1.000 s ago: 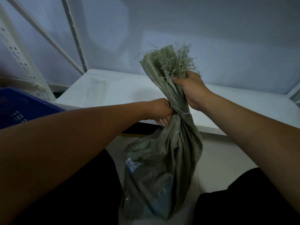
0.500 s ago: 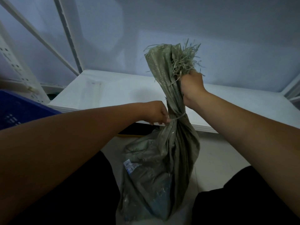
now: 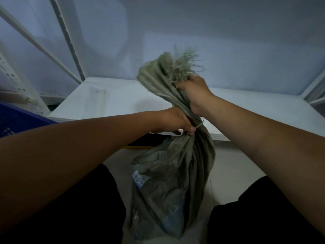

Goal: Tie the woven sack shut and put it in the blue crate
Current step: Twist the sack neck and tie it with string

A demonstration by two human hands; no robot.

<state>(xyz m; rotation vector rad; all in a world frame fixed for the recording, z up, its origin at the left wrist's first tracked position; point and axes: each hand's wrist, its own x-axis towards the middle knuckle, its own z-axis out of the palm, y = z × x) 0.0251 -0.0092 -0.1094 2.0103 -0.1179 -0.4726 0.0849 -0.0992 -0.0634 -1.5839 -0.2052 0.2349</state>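
Woven sack (image 3: 168,182), grey-green, creased, bulging, hanging below fingers between dark-clad knees. Left hand (image 3: 175,123) pinching thin cord (image 3: 199,125) cinching twisted neck. Right hand (image 3: 195,93) clenching gathered neck just above; frayed fringe (image 3: 182,64) spraying beyond knuckles. Blue crate (image 3: 15,118), perforated plastic, sitting far left, beside smooth white shelf (image 3: 114,101).

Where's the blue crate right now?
The crate sits at the far left edge of the head view, beside the white shelf and behind the left forearm.

Sack (image 3: 174,176) stands before the shelf (image 3: 109,103), crate (image 3: 15,118) far left
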